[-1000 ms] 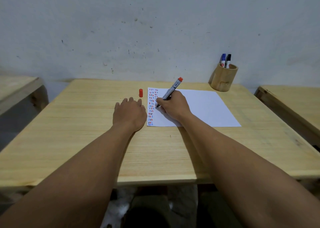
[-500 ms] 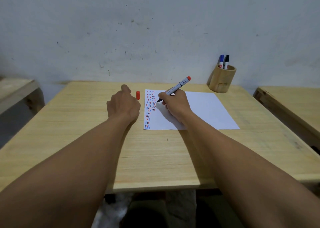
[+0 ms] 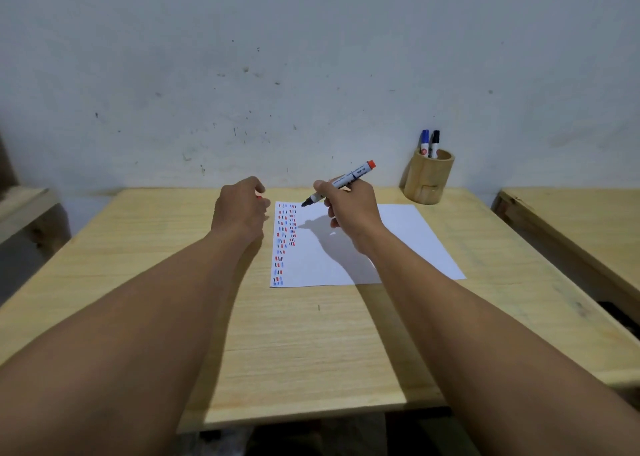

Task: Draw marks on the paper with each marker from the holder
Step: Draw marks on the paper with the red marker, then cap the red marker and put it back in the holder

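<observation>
Paper lies on the tabletop; right hand pinches an uncapped red-ended marker above its marks. Left hand, at nine o'clock, curls around a red cap. Holder at one o'clock.

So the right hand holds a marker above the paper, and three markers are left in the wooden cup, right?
Not quite: the head view shows two markers, blue and black, in the wooden cup. The right hand does hold a marker above the paper.
</observation>
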Tool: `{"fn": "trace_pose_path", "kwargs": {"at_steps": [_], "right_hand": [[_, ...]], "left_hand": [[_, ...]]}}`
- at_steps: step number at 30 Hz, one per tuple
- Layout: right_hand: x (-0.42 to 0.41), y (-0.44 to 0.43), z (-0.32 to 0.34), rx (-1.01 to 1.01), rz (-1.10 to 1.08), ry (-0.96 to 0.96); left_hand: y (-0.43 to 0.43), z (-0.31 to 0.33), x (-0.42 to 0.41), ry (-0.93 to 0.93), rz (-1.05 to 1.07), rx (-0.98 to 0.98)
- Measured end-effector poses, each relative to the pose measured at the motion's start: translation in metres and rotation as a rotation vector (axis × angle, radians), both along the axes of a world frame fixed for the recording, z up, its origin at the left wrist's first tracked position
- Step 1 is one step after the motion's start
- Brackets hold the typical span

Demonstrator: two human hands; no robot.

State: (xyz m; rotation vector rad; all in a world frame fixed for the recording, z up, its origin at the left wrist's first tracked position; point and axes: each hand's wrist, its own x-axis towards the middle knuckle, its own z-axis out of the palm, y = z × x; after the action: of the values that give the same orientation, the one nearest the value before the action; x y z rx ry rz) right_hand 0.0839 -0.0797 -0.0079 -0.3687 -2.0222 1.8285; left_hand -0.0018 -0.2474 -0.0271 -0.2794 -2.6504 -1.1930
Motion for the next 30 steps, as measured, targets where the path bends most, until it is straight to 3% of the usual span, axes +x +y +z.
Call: {"fn": "trace_pose_path", "kwargs": {"at_steps": [6,13,20,30], "right_hand": [[0.007,0.008,0.018,-0.217,-0.030,0.040],[0.014,0.020,0.050,-0.286,-0.070,0.153],[0.024,0.032,0.067,-0.269,-0.076,0.199],[0.036,0.053,0.079,-0.381,-0.010,0.226]], "left_hand": [[0.020,0.038,0.011,-0.036,-0.020,0.349],[0.045,0.065,0.019,-0.191,-0.059,0.616],[0.070,0.087,0.035,-0.317,-0.132,0.769],[0.086,0.105,0.045,-0.410,-0.173,0.811]]}}
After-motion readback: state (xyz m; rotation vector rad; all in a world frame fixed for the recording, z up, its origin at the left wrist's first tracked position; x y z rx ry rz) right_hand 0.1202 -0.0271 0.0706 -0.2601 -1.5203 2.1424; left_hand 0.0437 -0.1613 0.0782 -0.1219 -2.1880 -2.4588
